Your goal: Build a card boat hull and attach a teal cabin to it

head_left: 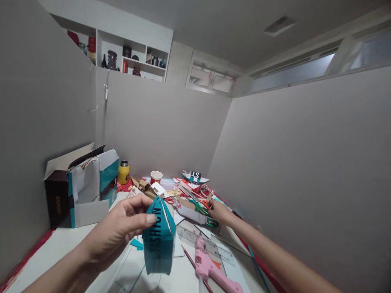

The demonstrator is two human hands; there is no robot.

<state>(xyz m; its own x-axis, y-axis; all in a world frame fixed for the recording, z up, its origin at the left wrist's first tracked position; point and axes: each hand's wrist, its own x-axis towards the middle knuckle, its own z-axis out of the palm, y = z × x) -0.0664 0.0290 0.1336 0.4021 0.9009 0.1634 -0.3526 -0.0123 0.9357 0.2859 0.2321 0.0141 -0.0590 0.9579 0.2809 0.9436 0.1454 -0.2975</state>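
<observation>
Person's bare left forearm (65,264) slants up from lower left corner; left hand (130,219) near centre, thumb stretched rightward, index finger bent above it, other fingers partly hidden, grip pinched closed. Bare right forearm (269,248) extends farther forward from lower right; right hand (219,212) pointing left, fingertip grip unclear.
</observation>
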